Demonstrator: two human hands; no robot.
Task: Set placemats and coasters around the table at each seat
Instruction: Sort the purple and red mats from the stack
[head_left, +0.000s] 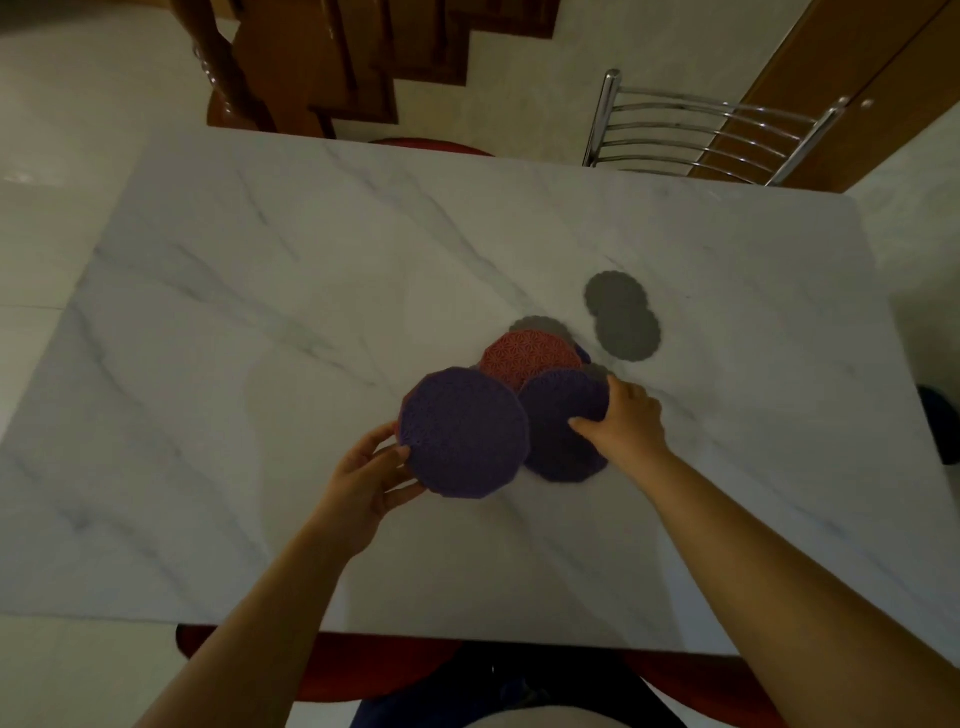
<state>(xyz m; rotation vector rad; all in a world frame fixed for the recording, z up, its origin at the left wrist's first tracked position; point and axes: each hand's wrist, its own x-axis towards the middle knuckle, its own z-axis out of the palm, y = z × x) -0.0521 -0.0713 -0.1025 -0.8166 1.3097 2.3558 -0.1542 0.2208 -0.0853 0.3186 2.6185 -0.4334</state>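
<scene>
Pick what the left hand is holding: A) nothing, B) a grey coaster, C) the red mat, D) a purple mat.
D: the left hand pinches the edge of the left purple mat; the right hand grips the right purple mat.

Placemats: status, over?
Left grip holds one purple placemat. Right grip holds second purple placemat, overlapping red placemat. Grey coasters beyond, unplaced.

No readable text, labels or numbers anywhere (only woven patterns).
</scene>
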